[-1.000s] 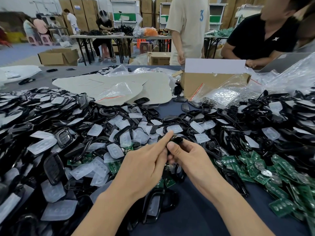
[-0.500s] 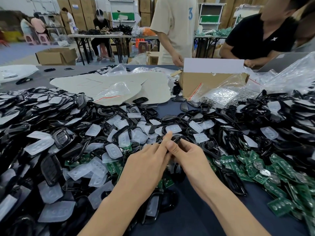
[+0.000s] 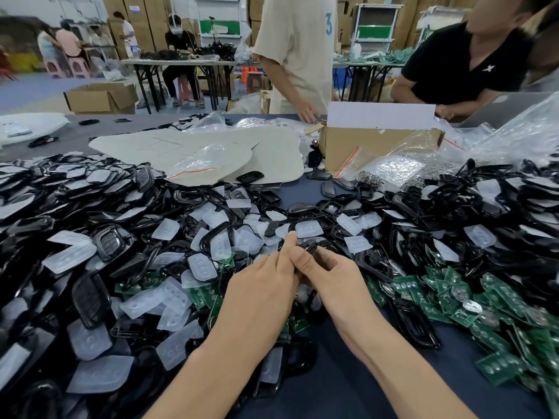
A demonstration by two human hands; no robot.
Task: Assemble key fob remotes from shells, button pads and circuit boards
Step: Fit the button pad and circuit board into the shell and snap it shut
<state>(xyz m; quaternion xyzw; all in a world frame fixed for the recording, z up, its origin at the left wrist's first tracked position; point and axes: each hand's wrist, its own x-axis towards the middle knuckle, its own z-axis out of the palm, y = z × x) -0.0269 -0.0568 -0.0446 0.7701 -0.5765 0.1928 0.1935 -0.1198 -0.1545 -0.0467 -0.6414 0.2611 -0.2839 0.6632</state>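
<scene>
Warehouse desk [image 3: 348,385], heaped with loose shells [image 3: 90,297], clear button pads [image 3: 305,228] and green circuit boards [image 3: 447,297]. Item: one black shell [image 3: 309,247], centre frame, pinched between left hand [image 3: 260,297] and right hand [image 3: 329,279], fingers curled. Judged light, stiff, slick; best gripped by its edges.

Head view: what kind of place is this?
Likely a small factory workshop: heaps of shells and circuit boards cover the table, with cartons stacked behind.

Bright, even indoor light with soft shadows; glare on clear plastic bags [image 3: 514,137]; wide-angle bending at edges; distant background slightly blurred.
</scene>
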